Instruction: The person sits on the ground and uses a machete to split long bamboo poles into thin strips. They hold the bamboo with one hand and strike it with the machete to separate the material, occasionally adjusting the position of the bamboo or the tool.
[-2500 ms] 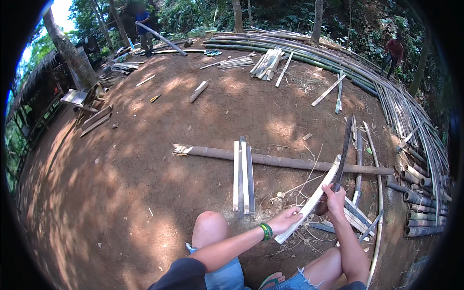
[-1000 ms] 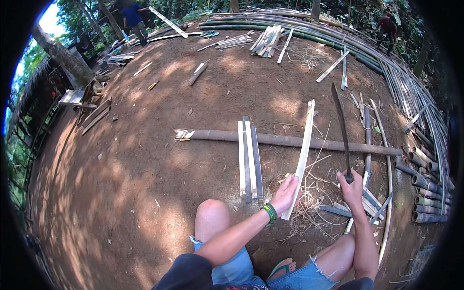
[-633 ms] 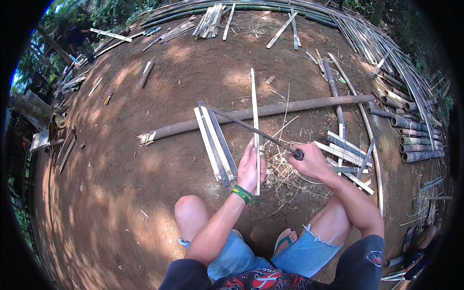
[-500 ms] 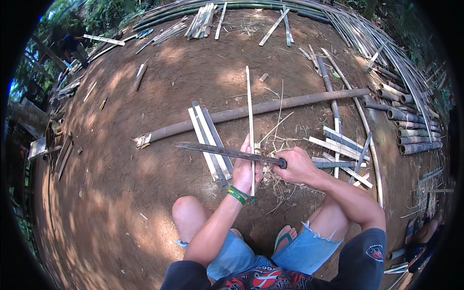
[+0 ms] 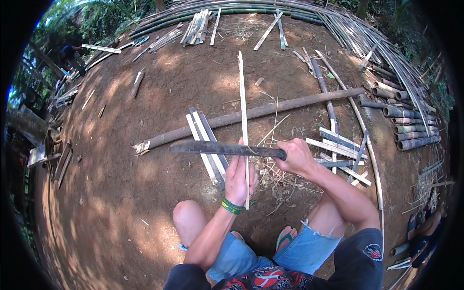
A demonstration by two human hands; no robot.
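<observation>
My left hand (image 5: 236, 181) is closed around the lower part of a thin, pale bamboo strip (image 5: 242, 96), which points away from me. In my right hand (image 5: 296, 155) is the handle of a machete (image 5: 208, 147). Its long dark blade lies crosswise over the strip, just beyond my left fingers, with the tip to the left. Left of my left hand, several split bamboo slats (image 5: 205, 140) lean on a brown pole (image 5: 266, 110) on the ground. Thin shavings (image 5: 285, 186) litter the soil below my right hand.
More slats (image 5: 340, 150) lie crossed at the right, beside a long thin pole (image 5: 360, 113). Cut bamboo tubes (image 5: 418, 133) are stacked at the far right. Long green poles (image 5: 232, 8) line the back. People are at the far left (image 5: 71, 55) and lower right (image 5: 425, 237).
The machete has turned nearly level, showing more of its blade face, and my right hand has moved slightly away from me. The strip's far end has shifted farther out and left.
</observation>
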